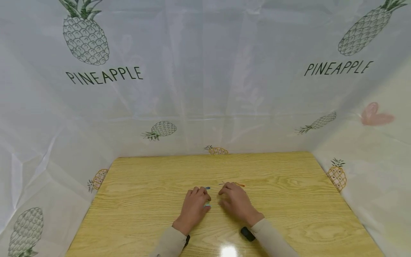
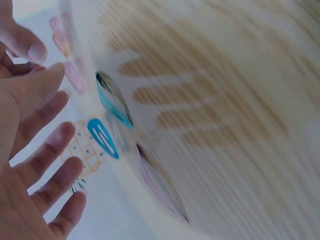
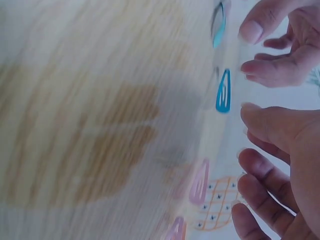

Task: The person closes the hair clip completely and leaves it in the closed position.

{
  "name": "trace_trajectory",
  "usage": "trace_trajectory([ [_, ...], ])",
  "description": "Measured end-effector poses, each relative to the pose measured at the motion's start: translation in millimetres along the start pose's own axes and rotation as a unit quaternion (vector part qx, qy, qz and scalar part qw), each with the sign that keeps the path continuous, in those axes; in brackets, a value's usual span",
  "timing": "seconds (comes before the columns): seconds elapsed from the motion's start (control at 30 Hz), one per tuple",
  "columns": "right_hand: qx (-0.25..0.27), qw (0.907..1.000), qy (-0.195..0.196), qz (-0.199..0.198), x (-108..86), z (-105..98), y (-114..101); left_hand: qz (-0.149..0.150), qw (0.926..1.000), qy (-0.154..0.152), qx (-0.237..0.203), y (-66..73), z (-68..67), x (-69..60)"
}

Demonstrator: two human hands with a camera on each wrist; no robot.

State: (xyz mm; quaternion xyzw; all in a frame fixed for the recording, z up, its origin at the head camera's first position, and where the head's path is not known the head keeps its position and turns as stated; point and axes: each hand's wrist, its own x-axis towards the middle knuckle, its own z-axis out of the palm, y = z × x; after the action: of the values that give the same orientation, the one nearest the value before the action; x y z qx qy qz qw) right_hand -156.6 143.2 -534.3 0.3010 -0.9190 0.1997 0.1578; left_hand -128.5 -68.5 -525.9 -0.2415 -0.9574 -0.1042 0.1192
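Note:
My left hand (image 1: pixel 193 205) hovers low over the table, fingers loosely bent and apart, with nothing visibly held. A blue hair clip (image 1: pixel 208 188) lies just beyond its fingertips, and a teal clip (image 1: pixel 207 205) shows beside its thumb. Facing it, my right hand (image 1: pixel 237 202) is relaxed too, near an orange clip (image 1: pixel 240 185). In the left wrist view the teal clip (image 2: pixel 114 106), blue clip (image 2: pixel 103 138) and a purple clip (image 2: pixel 160 187) lie apart. The right wrist view shows the blue clip (image 3: pixel 224 92) and a pink clip (image 3: pixel 199 184) by the right fingers.
The wood-grain table (image 1: pixel 144 175) is bordered by a pale sheet (image 1: pixel 205 89) printed with pineapples. Dark wrist devices show at both sleeves, the right one (image 1: pixel 247 234) more plainly. A bright reflection lies at the near table edge.

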Motion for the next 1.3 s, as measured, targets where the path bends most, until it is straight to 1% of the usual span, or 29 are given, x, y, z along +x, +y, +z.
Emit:
trace_trajectory([
  [0.2,-0.009,0.9987,0.033,0.037,-4.5,-7,11,-0.014,0.9998,0.007,0.010,12.4,4.9,9.0],
  [0.33,-0.012,0.9975,0.054,0.045,-8.1,-11,18,-0.027,0.9996,0.007,0.006,19.2,7.1,15.0],
  [0.43,-0.012,0.9967,0.060,0.053,-10.7,-14,24,-0.036,0.9994,0.003,-0.001,24.2,8.8,19.9],
  [0.5,-0.013,0.9962,0.059,0.063,-12.0,-15,26,-0.040,0.9992,-0.001,-0.002,27.8,9.2,23.3],
  [0.73,-0.019,0.9946,0.052,0.088,-18.3,-21,35,-0.045,0.9986,-0.015,0.024,42.0,12.9,33.7],
  [1.0,-0.031,0.9926,0.060,0.101,-23.6,-26,43,-0.045,0.9981,-0.008,0.042,52.8,21.7,44.0],
  [1.17,-0.036,0.9912,0.054,0.115,-25.7,-27,48,-0.046,0.9978,-0.018,0.045,59.7,24.8,49.8],
  [1.3,-0.035,0.9905,0.050,0.123,-26.3,-28,49,-0.047,0.9968,-0.029,0.058,64.9,27.2,54.5],
])
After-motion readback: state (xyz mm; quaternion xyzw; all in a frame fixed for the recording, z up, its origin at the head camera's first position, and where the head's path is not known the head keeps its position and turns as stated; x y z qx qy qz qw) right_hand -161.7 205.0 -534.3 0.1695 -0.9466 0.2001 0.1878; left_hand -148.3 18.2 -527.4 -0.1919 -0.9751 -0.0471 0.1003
